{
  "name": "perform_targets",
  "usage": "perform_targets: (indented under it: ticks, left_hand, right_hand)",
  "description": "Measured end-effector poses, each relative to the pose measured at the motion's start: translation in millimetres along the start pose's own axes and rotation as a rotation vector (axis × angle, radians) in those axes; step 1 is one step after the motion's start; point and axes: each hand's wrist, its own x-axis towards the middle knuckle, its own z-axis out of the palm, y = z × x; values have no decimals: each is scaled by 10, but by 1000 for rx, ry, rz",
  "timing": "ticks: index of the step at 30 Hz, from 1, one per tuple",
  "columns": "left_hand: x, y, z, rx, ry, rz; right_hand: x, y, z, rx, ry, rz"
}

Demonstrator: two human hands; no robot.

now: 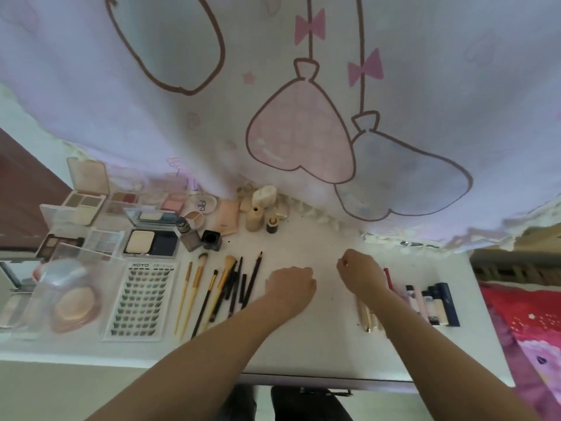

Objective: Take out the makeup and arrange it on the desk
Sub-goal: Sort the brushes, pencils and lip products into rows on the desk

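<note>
Left of the left hand [290,286], touching distance from its knuckles, lies a fan of brushes and pencils [224,287], their long axes running toward and away from the person, tips pointing to the far edge. Further left sit the lash tray [140,300], a round powder compact [71,302] and open palettes [151,238]. The left hand's fingers are curled under into a loose fist on the white surface [318,238]; nothing shows in them, though the palm side is hidden. Between the two hands is a bare strip of surface, the widest open room here. The right hand [361,273] is also curled, fingers tucked; whether it pinches something small I cannot tell. Just right of it and partly under its forearm lie tubes and lipsticks [431,302], again lengthwise toward the person, so the right hand is nearer them. The surface's right edge comes soon after.
</note>
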Motion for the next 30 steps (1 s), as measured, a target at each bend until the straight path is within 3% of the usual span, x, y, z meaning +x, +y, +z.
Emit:
perform_targets:
  ticks: [4, 7, 16, 24, 30]
  left_hand:
    - [96, 642, 242, -143, -60, 32]
    - [203, 961, 386, -212, -93, -37]
    - [289, 1027, 483, -154, -33, -278]
    - [-33, 590, 178, -407, 186, -205]
    - [-107, 300, -152, -430, 142, -149]
  right_hand:
    - [81, 413, -81, -44, -84, 3]
    - [97, 545, -51, -53, -99, -56]
    - [190, 511, -32, -39, -146, -155]
    - [159, 168, -310, 584, -422, -162]
    - [50, -98, -401, 795, -441, -130]
